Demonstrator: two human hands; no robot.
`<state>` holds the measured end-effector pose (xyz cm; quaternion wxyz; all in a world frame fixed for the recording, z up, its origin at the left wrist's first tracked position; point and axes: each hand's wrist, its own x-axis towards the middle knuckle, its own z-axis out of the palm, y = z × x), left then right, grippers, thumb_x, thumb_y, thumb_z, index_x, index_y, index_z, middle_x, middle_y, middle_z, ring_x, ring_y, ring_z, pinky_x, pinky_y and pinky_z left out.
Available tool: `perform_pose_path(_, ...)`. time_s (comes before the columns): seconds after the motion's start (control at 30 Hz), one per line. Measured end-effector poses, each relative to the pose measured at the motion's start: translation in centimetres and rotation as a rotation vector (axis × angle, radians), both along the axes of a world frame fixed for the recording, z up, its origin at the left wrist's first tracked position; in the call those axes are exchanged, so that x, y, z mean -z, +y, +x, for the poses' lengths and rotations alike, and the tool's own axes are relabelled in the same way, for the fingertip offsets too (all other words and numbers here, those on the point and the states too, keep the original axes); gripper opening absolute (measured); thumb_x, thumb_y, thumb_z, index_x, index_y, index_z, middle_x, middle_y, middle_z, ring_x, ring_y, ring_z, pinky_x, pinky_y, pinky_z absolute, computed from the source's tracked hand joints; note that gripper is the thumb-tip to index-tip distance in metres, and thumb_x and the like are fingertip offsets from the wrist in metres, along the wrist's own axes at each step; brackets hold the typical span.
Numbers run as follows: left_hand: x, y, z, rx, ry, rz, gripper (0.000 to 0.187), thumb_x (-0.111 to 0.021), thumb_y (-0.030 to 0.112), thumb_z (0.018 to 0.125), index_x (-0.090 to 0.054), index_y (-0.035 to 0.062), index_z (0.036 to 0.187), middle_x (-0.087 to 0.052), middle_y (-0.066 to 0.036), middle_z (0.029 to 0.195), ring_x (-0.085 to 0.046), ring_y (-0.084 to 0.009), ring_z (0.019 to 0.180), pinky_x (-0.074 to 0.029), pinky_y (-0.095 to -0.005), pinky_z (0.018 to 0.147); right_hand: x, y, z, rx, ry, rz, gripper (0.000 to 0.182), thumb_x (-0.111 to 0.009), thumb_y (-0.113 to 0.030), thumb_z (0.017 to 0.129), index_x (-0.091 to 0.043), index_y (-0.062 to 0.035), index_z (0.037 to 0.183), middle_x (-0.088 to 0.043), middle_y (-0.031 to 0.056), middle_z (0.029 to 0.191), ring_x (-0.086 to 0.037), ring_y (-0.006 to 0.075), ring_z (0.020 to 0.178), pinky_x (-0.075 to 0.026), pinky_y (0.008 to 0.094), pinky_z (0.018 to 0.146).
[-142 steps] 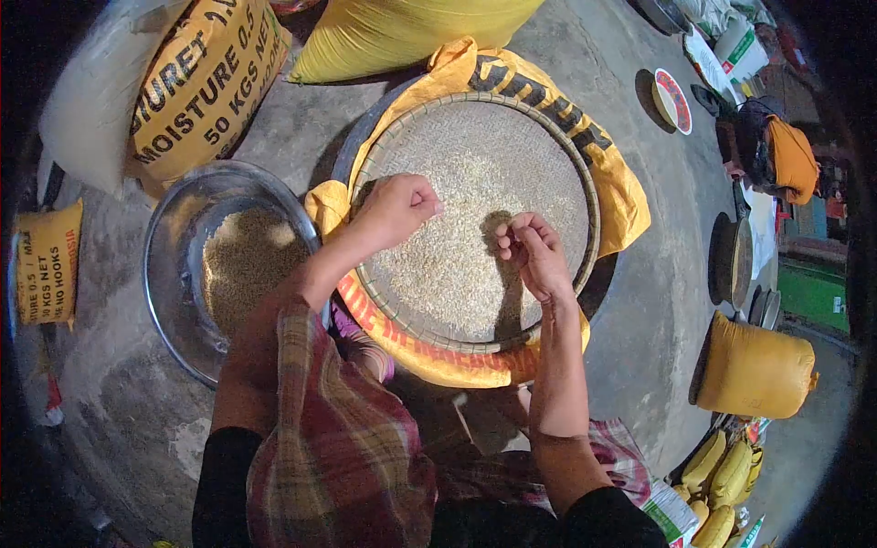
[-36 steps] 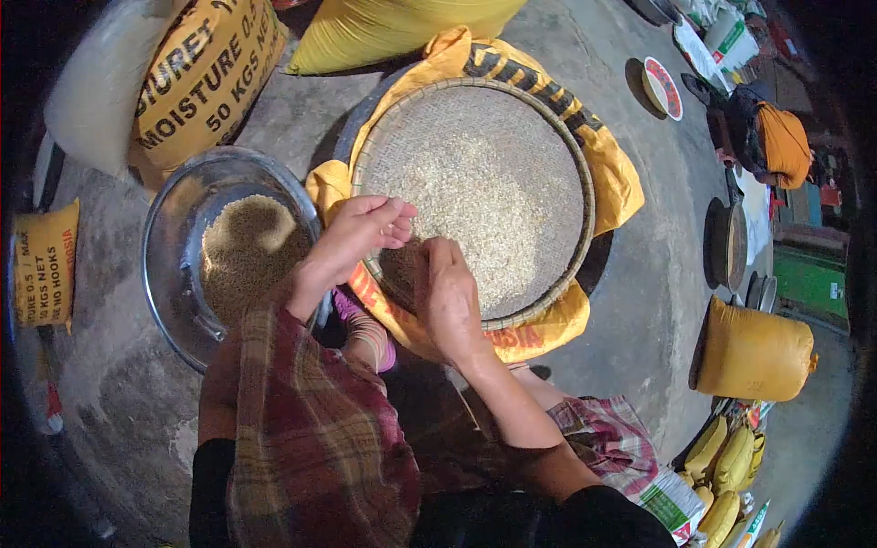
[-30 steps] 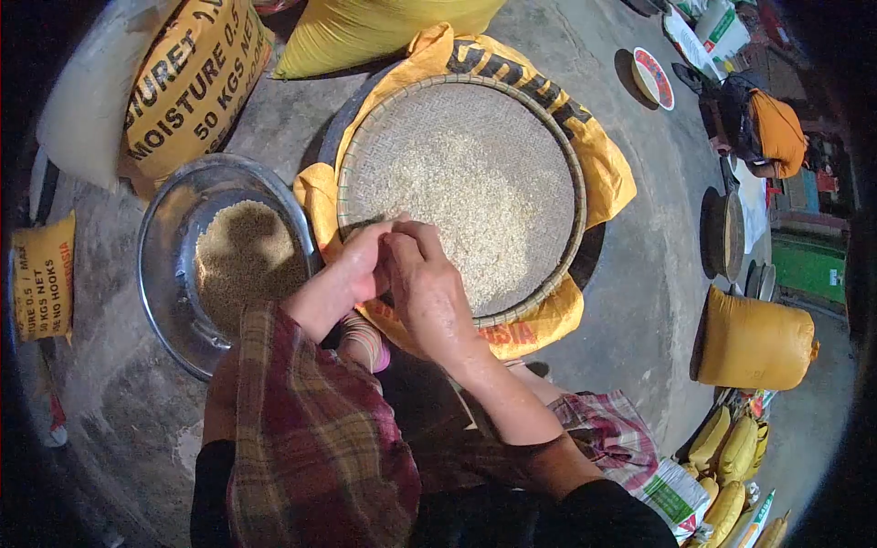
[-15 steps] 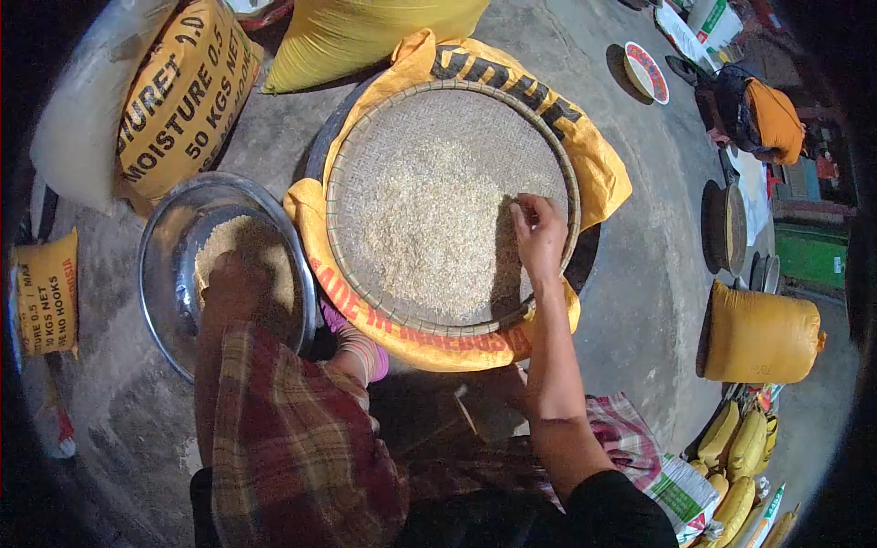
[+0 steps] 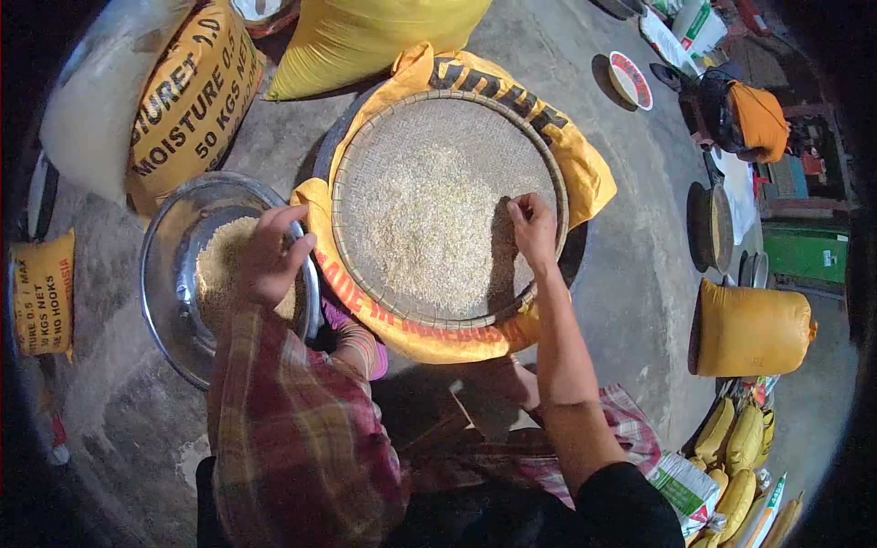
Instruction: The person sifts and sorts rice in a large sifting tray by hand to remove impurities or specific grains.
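A round woven winnowing tray (image 5: 559, 173) carries a spread layer of pale grain (image 5: 425, 228). Over its right side hovers my right hand (image 5: 535, 226), thumb and fingers pinched together; whatever they hold, if anything, is too small to make out. My left hand (image 5: 274, 256) is above the right side of a metal basin (image 5: 169, 233), thumb and forefinger apart, and nothing shows between them. Brownish grain (image 5: 224, 260) lies in the basin, partly hidden by that hand. Beneath the tray is a yellow printed sack (image 5: 585, 178).
Full sacks, one yellow sack (image 5: 365, 41) and one printed sack (image 5: 196, 100), stand beyond the basin. On the right are another yellow sack (image 5: 754, 329), a patterned bowl (image 5: 630, 80) and bananas (image 5: 744, 438). My sock-covered foot (image 5: 356, 347) is between basin and tray.
My left hand has risen out of the grain in the basin and shifted right toward the rim, its fingers now apart. My right hand stays over the tray, its fingers closer together.
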<state>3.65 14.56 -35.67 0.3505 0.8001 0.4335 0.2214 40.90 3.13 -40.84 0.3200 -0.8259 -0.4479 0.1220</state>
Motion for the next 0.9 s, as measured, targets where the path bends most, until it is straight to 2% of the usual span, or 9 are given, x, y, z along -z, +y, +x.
perform_pose_path(0.1,-0.3,-0.6,1.0,0.002,0.002,-0.021,0.036,-0.062,0.014,0.079,-0.054,0.002,0.112,-0.054,-0.017,0.109,-0.051,-0.0302,0.107,-0.038,-0.0344,0.092,-1.7,-0.8,1.0,-0.052,0.343,-0.064,0.01,-0.063,-0.01,0.082,-0.058,-0.0017,0.08,-0.053,-0.0022,0.067,-0.046,0.0058,0.062,-0.041,0.023,0.058)
perform_pose_path(0.2,-1.9,-1.3,1.8,0.07,-0.085,-0.099,0.03,-0.062,0.012,0.079,-0.058,0.0001,0.106,-0.055,-0.015,0.106,-0.053,-0.0261,0.103,-0.038,-0.0314,0.09,-4.0,-1.1,2.0,-0.178,0.452,-0.16,0.009,-0.061,-0.01,0.083,-0.058,-0.0027,0.08,-0.054,-0.0028,0.068,-0.047,0.0064,0.062,-0.041,0.0229,0.058)
perform_pose_path(0.23,-2.6,-1.3,1.9,0.094,-0.06,-0.094,0.025,-0.062,0.012,0.08,-0.059,-0.0006,0.101,-0.06,-0.011,0.095,-0.056,-0.0207,0.095,-0.041,-0.0293,0.085,-5.7,-1.1,2.2,-0.231,0.484,-0.182,0.009,-0.06,-0.011,0.084,-0.057,-0.0037,0.081,-0.054,-0.0021,0.072,-0.048,0.0067,0.064,-0.042,0.023,0.059)
perform_pose_path(0.33,-5.9,-1.0,2.3,0.11,-0.042,-0.305,0.02,-0.061,0.013,0.082,-0.06,-0.0013,0.096,-0.061,-0.005,0.083,-0.057,-0.0145,0.084,-0.043,-0.0274,0.078,-10.0,-1.4,3.6,-0.297,0.615,-0.261,0.012,-0.057,-0.012,0.087,-0.055,-0.0001,0.087,-0.06,0.0064,0.084,-0.059,0.0131,0.073,-0.051,0.0265,0.066)
perform_pose_path(0.37,-6.6,-0.6,2.3,0.153,-0.104,-0.199,0.017,-0.061,0.015,0.084,-0.06,-0.0004,0.092,-0.06,0.0,0.075,-0.053,-0.0092,0.077,-0.043,-0.0245,0.072,-12.2,-1.8,3.6,-0.283,0.633,-0.295,0.014,-0.056,-0.012,0.087,-0.054,0.0018,0.088,-0.061,0.0088,0.085,-0.061,0.0155,0.076,-0.053,0.0282,0.069)
perform_pose_path(0.5,-12.9,0.2,1.8,0.231,-0.102,-0.152,0.015,-0.061,0.018,0.085,-0.06,0.0032,0.086,-0.055,0.004,0.076,-0.047,-0.0038,0.073,-0.04,-0.0207,0.067,-19.4,-3.5,3.5,-0.277,0.746,-0.279,0.012,-0.057,-0.008,0.086,-0.051,0.0023,0.088,-0.061,0.0128,0.087,-0.063,0.0189,0.081,-0.055,0.03,0.074)
perform_pose_path(0.6,-17.8,-0.3,2.1,0.291,-0.099,-0.123,0.019,-0.063,0.02,0.082,-0.063,0.0012,0.087,-0.061,-0.001,0.074,-0.054,-0.0083,0.07,-0.045,-0.026,0.065,-20.6,-4.7,3.8,-0.281,0.836,-0.221,0.007,-0.058,-0.002,0.084,-0.051,-0.0015,0.084,-0.061,0.0102,0.085,-0.063,0.0177,0.08,-0.054,0.027,0.073)
perform_pose_path(0.73,-22.2,-0.9,4.7,0.364,0.136,-0.079,0.019,-0.062,0.019,0.081,-0.064,0.0012,0.086,-0.063,-0.004,0.077,-0.057,-0.0094,0.073,-0.046,-0.0259,0.068,-16.6,-5.4,5.7,-0.255,1.042,-0.102,0.003,-0.053,0.0,0.085,-0.053,-0.0026,0.087,-0.06,0.0067,0.083,-0.062,0.0156,0.077,-0.053,0.0268,0.072)
perform_pose_path(0.9,-20.6,-0.5,12.0,0.589,0.43,0.093,0.017,-0.062,0.017,0.077,-0.064,0.0015,0.084,-0.064,-0.016,0.082,-0.063,-0.0277,0.08,-0.048,-0.0357,0.074,-9.7,-4.7,6.8,-0.188,1.117,-0.063,0.005,-0.054,-0.002,0.084,-0.056,-0.0045,0.088,-0.059,0.0039,0.082,-0.059,0.0135,0.072,-0.051,0.0254,0.067)
